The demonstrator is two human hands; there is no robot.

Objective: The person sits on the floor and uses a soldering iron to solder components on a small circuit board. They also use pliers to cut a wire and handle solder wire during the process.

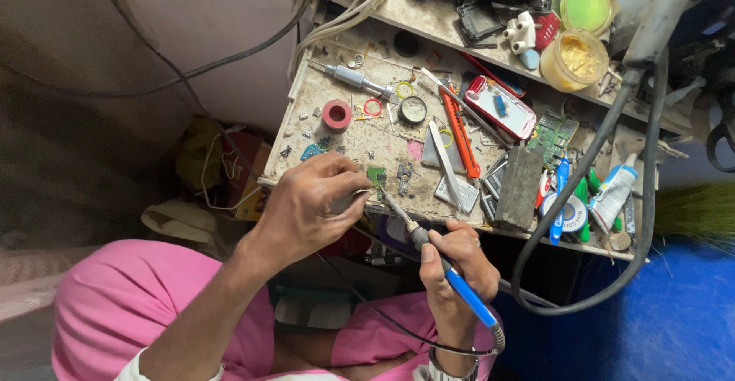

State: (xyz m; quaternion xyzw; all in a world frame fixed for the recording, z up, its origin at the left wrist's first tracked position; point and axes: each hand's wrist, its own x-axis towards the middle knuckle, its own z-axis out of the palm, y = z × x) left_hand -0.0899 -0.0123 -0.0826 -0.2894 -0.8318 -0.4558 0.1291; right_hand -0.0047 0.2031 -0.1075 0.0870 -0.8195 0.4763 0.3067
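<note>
**Iron tip on a small green board at the table's near edge**

The right hand [452, 262] grips a blue-handled soldering iron [444, 266] like a pen, its tip angled up to a small green circuit board [377, 178] lying at the near edge of the table [337, 147]. The left hand [310, 205] is closed on a thin metal tool, probably tweezers [354, 195], pressed against the same board. To do this well, I judge the left hand should pin the board flat while the tip touches only the one joint, briefly, with the wrist braced on the table edge.

Clutter crowds close: an orange utility knife [462, 132], a red phone shell [501, 107], a roll of red tape [336, 114], a grey block [519, 187] and a white tube [615, 191] towards the right corner. The iron's black cord [383, 316] loops over the pink-clad lap, and a thick black cable [589, 166] hangs across the right side; either could snag the hand.
</note>
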